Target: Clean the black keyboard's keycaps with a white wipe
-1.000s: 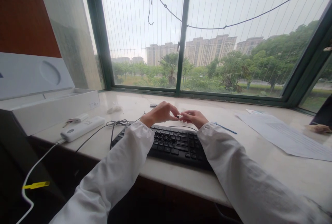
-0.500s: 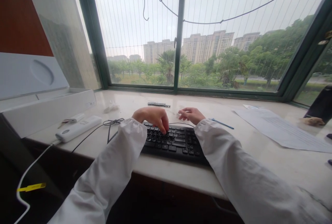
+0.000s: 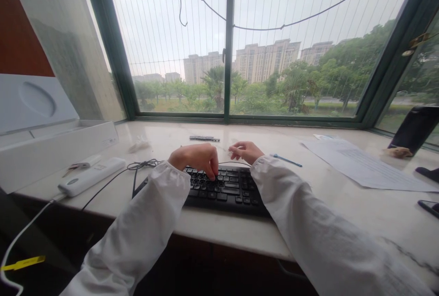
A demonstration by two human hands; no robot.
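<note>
A black keyboard (image 3: 222,200) lies along the front edge of the pale sill, with some of its key positions looking bare. My left hand (image 3: 199,158) bends over its upper middle, fingers pressed together and tips down among the keys; what they pinch, if anything, is hidden. Behind the keyboard's right part, my right hand (image 3: 247,151) hovers with its fingers curled into a pinch. Something small and pale shows at those fingertips, too faint to name. Beyond both hands lies a short row of small dark pieces (image 3: 205,138) that look like keycaps.
To the left are a white power bank (image 3: 92,177) with a cable, a bundled black cord (image 3: 143,164) and an open white box (image 3: 58,149). A blue stick (image 3: 287,160), paper sheets (image 3: 356,163) and a dark upright object (image 3: 414,129) stand or lie right. A window is behind.
The whole view has shifted, with the scene sliding left and more of the right side showing. Both hands keep nearly the same poses over and behind the keyboard.
</note>
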